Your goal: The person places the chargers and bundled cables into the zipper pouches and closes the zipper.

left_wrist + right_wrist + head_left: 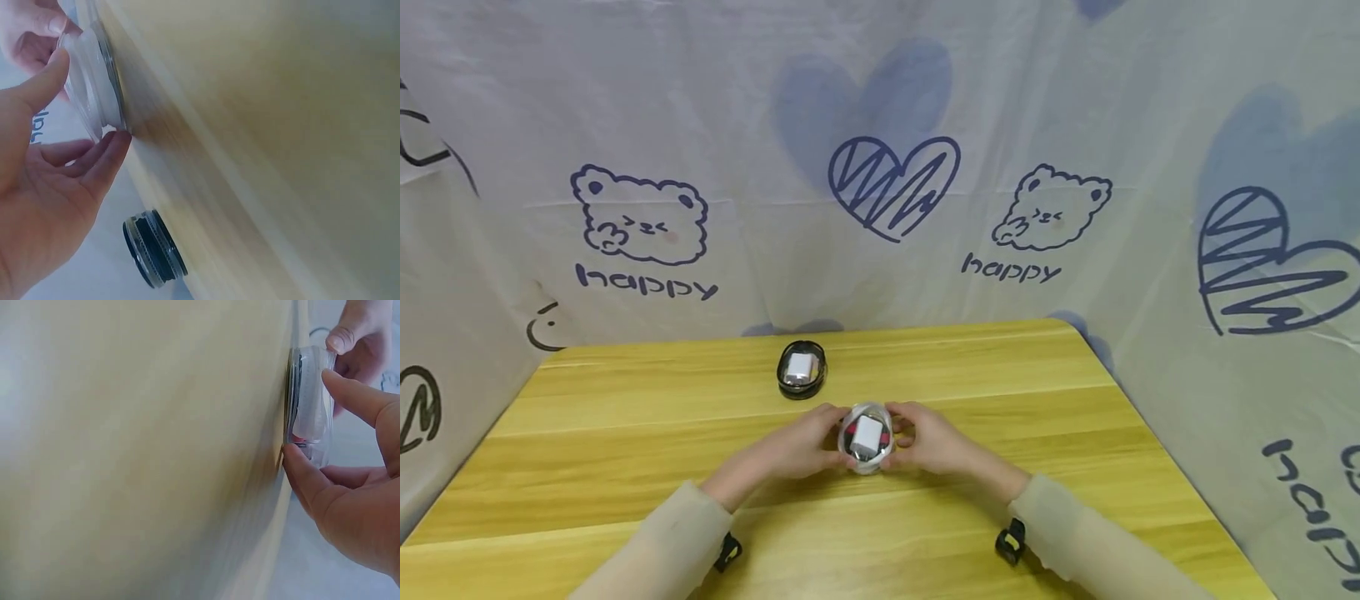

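A round bundle of white coiled cable (868, 408), in clear packaging, is held between both hands at the middle of the wooden table. A white charger block (868, 434) sits in its centre, with red and dark bits beside it. My left hand (801, 443) grips the bundle's left side, thumb on the near part and fingers on the far part. From the right, my right hand (934, 442) grips it the same way. Both wrist views show the white bundle (103, 81) low over the tabletop, fingertips (294, 453) at its lower edge.
Farther back and slightly left lies a similar black coiled bundle (783, 375) with a white block in its centre. The wooden table (625, 442) has a white printed curtain (760, 192) behind it and at both sides.
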`<action>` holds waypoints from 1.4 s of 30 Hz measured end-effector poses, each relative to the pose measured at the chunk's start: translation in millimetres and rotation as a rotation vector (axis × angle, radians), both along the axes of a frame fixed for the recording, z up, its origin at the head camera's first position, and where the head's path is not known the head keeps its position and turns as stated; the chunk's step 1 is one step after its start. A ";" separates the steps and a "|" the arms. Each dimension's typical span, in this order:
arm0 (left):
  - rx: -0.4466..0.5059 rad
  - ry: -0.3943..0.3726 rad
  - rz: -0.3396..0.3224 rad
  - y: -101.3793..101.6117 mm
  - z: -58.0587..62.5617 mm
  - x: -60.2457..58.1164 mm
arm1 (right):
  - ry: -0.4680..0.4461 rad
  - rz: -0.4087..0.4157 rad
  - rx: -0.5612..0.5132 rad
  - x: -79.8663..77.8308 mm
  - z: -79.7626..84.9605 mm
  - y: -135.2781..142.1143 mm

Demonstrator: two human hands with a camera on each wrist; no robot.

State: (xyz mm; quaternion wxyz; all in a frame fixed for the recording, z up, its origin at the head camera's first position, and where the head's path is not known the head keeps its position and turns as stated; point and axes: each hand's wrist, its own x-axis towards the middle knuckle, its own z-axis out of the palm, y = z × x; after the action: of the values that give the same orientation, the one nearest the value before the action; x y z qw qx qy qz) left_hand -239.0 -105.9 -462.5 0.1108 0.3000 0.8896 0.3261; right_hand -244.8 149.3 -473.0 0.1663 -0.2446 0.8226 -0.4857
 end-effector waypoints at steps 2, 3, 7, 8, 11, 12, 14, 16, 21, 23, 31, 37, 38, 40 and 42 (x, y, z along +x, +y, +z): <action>0.019 -0.010 0.019 5.6 -1.0 -6.7 | -0.032 0.003 -0.020 -8.7 0.7 2.7; 0.035 -0.023 0.031 8.8 -1.7 -10.4 | -0.046 0.002 -0.030 -13.2 0.9 3.9; 0.095 -0.051 0.078 21.1 -5.6 -24.6 | -0.090 -0.031 -0.042 -30.1 1.9 7.6; 0.109 -0.062 0.098 23.9 -6.3 -27.8 | -0.096 -0.042 -0.041 -34.0 2.0 7.8; 0.134 -0.083 0.176 30.7 -7.9 -35.4 | -0.098 -0.069 -0.037 -44.9 0.6 8.7; 0.141 -0.086 0.202 32.5 -8.5 -37.8 | -0.101 -0.074 -0.043 -48.6 -0.7 8.9; 0.149 -0.094 0.249 35.7 -9.6 -42.0 | -0.086 -0.076 -0.038 -55.1 -2.2 9.5; 0.156 -0.087 0.280 38.2 -11.6 -46.1 | -0.070 -0.078 -0.037 -60.7 -3.7 10.4; 0.167 -0.053 0.320 43.0 -15.3 -53.9 | -0.081 -0.089 -0.055 -73.4 -6.9 10.2; 0.169 -0.035 0.333 44.6 -16.4 -56.5 | -0.085 -0.095 -0.044 -78.7 -7.5 8.8; 0.193 0.035 0.415 46.4 -25.1 -64.4 | -0.085 -0.115 -0.035 -94.2 -11.0 -3.2; 0.258 0.016 0.455 45.9 -25.6 -66.2 | -0.148 -0.142 -0.121 -101.4 -16.6 -7.4; 0.261 0.010 0.459 45.2 -25.0 -65.2 | -0.148 -0.151 -0.126 -101.3 -16.8 -6.9; 0.248 0.005 0.471 42.5 -21.2 -61.0 | -0.122 -0.179 -0.096 -98.6 -14.8 -4.6; 0.220 0.035 0.478 37.3 -16.7 -55.2 | -0.064 -0.217 -0.022 -92.8 -10.3 -0.8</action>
State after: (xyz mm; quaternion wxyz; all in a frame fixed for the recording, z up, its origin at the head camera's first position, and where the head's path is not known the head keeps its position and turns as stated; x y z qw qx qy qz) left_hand -294.3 -68.6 -479.1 -0.0179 0.0971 0.8962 0.4325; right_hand -337.5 148.5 -483.3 0.1361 -0.1403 0.8332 -0.5173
